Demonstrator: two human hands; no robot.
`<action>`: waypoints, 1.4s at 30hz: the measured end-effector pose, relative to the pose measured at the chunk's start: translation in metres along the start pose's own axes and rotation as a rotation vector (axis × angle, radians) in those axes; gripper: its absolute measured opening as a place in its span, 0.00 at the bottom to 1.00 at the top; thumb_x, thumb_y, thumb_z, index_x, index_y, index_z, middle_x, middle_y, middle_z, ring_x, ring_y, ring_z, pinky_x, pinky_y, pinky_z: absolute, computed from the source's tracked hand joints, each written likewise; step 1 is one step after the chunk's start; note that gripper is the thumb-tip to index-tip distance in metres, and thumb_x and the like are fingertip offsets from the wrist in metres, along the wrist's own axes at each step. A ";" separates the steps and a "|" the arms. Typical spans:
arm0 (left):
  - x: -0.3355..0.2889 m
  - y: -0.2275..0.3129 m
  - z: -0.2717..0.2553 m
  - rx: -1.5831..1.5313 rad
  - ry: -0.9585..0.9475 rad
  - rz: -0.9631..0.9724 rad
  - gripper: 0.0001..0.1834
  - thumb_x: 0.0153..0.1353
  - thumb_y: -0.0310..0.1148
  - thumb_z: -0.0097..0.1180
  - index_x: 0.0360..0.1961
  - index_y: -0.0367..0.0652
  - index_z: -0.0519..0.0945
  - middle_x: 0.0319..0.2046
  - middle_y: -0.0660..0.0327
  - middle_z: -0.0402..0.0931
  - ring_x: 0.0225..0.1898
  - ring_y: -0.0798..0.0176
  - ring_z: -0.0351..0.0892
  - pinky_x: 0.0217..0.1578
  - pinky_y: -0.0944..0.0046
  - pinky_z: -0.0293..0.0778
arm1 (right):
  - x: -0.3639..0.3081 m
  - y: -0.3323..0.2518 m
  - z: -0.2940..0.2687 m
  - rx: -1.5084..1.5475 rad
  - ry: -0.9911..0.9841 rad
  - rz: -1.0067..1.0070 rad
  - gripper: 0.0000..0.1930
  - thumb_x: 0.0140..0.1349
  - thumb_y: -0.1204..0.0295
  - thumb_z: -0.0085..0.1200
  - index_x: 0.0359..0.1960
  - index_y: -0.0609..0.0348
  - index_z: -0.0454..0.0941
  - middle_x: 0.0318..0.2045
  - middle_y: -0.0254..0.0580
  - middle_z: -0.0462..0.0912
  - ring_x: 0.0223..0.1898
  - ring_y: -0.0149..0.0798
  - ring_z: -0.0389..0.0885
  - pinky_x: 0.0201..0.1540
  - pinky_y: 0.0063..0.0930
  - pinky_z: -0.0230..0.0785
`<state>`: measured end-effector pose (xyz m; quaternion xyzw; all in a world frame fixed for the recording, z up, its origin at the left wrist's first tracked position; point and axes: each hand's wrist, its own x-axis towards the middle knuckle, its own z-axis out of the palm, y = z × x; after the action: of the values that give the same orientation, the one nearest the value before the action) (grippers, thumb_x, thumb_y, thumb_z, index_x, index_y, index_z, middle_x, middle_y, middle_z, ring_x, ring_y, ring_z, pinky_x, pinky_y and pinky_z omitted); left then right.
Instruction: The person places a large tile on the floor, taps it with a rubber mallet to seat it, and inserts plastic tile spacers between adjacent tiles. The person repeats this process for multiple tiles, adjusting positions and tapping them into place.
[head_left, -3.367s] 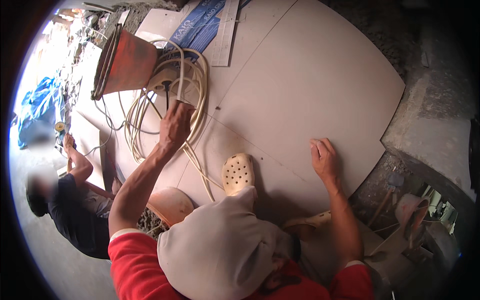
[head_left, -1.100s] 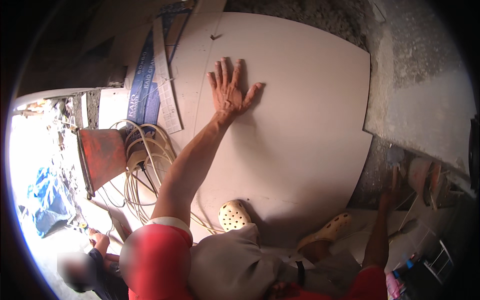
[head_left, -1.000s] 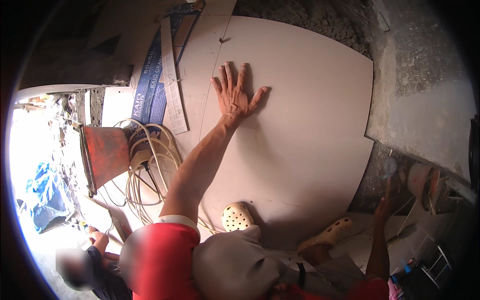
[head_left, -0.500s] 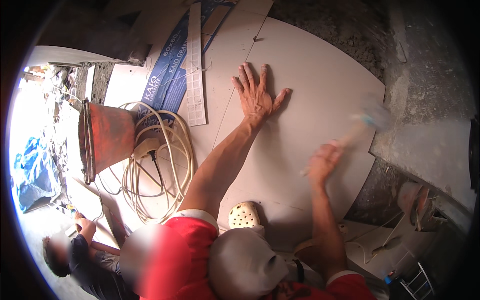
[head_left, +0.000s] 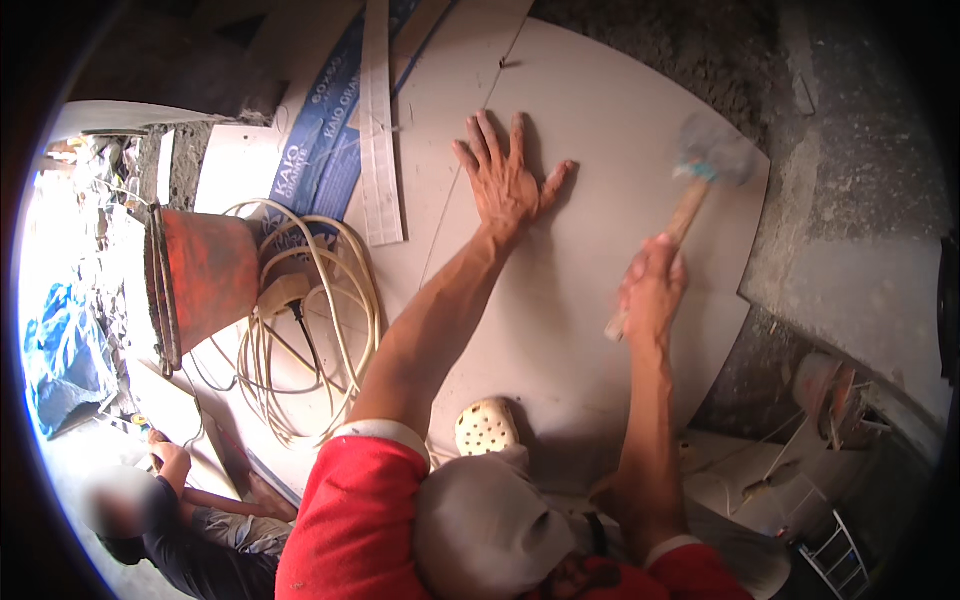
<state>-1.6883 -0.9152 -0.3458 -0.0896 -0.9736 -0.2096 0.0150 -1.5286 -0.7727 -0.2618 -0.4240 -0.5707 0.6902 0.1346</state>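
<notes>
Bucket (head_left: 212, 275) beside coiled cable (head_left: 375, 303), clog (head_left: 486, 428) on tiles (head_left: 620, 150)

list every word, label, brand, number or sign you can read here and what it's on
Flat blue cardboard packaging: large pale words and numbers, legible but not copied here.
Same packaging: smaller lines of print, too small to read.
Orange-red bucket, wooden-handled grey mallet and smooth beige tiles: no print that I can make out.

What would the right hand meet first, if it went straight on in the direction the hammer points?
The right hand, hammer leading, would probably first reach the rough dark ground, just past the pale slab; its height is unclear.
</notes>
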 end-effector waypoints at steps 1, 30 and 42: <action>-0.001 0.000 0.000 0.004 0.007 0.018 0.62 0.63 0.83 0.43 0.84 0.46 0.57 0.83 0.31 0.40 0.85 0.30 0.32 0.80 0.26 0.27 | -0.003 -0.002 0.004 0.071 0.041 -0.111 0.17 0.82 0.53 0.52 0.43 0.54 0.72 0.22 0.31 0.73 0.16 0.28 0.68 0.16 0.24 0.60; 0.001 -0.003 0.004 0.013 0.072 0.015 0.61 0.65 0.82 0.43 0.84 0.43 0.57 0.83 0.34 0.45 0.85 0.30 0.35 0.80 0.26 0.29 | -0.001 0.035 -0.023 -0.181 0.048 -0.105 0.17 0.83 0.55 0.48 0.42 0.57 0.74 0.22 0.31 0.72 0.18 0.27 0.69 0.19 0.28 0.64; -0.115 0.024 -0.009 0.054 -0.117 0.087 0.53 0.70 0.68 0.52 0.83 0.42 0.59 0.83 0.36 0.48 0.85 0.31 0.41 0.78 0.21 0.36 | -0.025 0.044 -0.130 -0.371 -0.123 -0.131 0.22 0.84 0.54 0.47 0.58 0.65 0.76 0.37 0.38 0.77 0.37 0.29 0.76 0.33 0.28 0.70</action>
<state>-1.5705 -0.9164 -0.3357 -0.1437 -0.9732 -0.1767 -0.0303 -1.4045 -0.7155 -0.2890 -0.3608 -0.7215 0.5876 0.0639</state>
